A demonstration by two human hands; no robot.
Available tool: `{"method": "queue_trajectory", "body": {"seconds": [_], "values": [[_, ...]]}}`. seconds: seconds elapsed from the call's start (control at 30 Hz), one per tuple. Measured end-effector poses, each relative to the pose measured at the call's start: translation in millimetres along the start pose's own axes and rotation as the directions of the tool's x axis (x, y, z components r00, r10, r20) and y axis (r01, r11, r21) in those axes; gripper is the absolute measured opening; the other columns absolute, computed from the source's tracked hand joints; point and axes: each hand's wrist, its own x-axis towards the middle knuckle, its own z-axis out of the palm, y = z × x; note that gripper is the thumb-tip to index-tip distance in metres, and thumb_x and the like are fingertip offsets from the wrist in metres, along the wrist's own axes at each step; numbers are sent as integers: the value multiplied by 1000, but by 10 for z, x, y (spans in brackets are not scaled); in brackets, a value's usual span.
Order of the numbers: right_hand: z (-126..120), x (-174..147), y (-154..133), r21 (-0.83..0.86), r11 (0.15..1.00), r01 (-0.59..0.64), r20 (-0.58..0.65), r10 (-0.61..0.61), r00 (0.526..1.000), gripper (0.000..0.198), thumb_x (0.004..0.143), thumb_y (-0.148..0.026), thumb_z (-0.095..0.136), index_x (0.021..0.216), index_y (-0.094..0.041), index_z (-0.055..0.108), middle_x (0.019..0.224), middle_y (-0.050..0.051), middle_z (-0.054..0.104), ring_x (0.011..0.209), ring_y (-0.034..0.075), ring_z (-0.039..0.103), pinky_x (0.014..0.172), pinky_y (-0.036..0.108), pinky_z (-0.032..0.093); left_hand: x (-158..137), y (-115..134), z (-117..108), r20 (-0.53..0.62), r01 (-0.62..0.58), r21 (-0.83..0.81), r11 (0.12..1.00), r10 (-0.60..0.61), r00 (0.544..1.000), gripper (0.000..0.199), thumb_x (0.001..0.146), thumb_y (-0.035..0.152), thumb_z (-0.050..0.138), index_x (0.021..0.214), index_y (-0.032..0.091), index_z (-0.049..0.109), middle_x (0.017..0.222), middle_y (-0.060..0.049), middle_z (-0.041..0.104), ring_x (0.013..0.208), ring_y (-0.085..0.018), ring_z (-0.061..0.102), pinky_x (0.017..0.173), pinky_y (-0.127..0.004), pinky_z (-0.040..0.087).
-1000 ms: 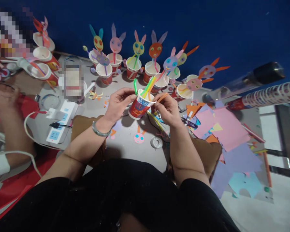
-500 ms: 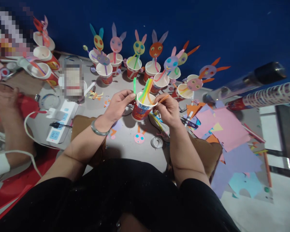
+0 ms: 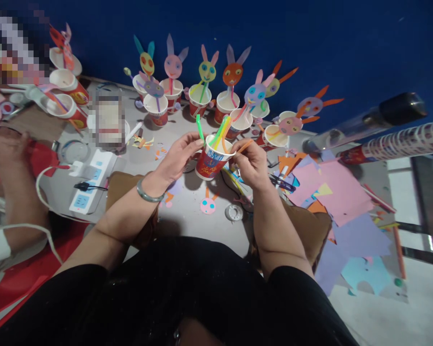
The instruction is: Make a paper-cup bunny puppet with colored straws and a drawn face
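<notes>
A red paper cup (image 3: 210, 166) with a white rim is held above the table between my two hands, tilted slightly. My left hand (image 3: 184, 156) is closed at the cup's left side, with a green straw (image 3: 199, 128) rising beside the thumb. On the other side, my right hand (image 3: 250, 162) pinches an orange straw (image 3: 246, 145) that sticks out past the rim. Green, yellow and orange straws (image 3: 222, 130) stand inside the cup. Below lies a pink paper rabbit face (image 3: 208, 206) with blue eyes. My fingertips behind the cup are hidden.
Cups with paper rabbits (image 3: 199, 101) line the blue wall. A power strip (image 3: 90, 185) lies left, near another person's arm (image 3: 19, 178). A tape roll (image 3: 234, 212) is close in front. Coloured paper (image 3: 341, 192) and a long stack of cups (image 3: 404, 142) lie right.
The cup has tilted a little and shifted slightly left at its base. The green straw by my left thumb now leans further left. My right hand has barely moved.
</notes>
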Motion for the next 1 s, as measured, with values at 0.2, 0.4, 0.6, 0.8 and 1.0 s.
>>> {"method": "queue_trajectory", "body": {"seconds": [0.2,0.4,0.6,0.8,1.0], "values": [[-2,7,-3,28,1000,-10,-23,11,1000,17,88,-44,66,85,-28,58,65,-3,56,54,15,55,55,33,46,-28,-51,3,289,43,148,988,-84,954,65,63,51,94,111,20,63,104,-8,76,91,-20,73,80,-34,58],[-65,35,-38,-49,997,57,20,-56,998,35,82,-57,74,96,-26,66,79,0,64,68,16,59,66,33,51,-19,-80,-30,304,-34,299,953,-61,951,63,66,46,93,115,17,65,111,-12,76,102,-24,71,93,-41,58],[-141,52,-33,-34,995,98,-45,-100,994,64,75,-79,72,111,-26,72,110,6,74,102,24,69,92,39,56,-58,-76,-10,280,5,292,956,-90,956,61,58,35,95,106,18,61,105,-6,71,99,-22,66,91,-40,54],[-191,9,-141,-149,988,32,-75,-44,996,43,77,-58,82,106,-25,76,98,3,78,94,22,72,92,40,58,-81,-31,15,303,-16,500,866,-157,940,47,59,27,91,87,19,55,79,5,53,75,-12,50,72,-28,46],[-160,-34,-302,-287,957,46,-97,-77,992,15,81,-37,80,86,-23,77,87,2,78,84,21,72,84,38,60,-96,-26,73,347,56,449,892,-232,909,43,61,25,89,90,17,58,79,3,56,76,-13,52,72,-27,47]]}}
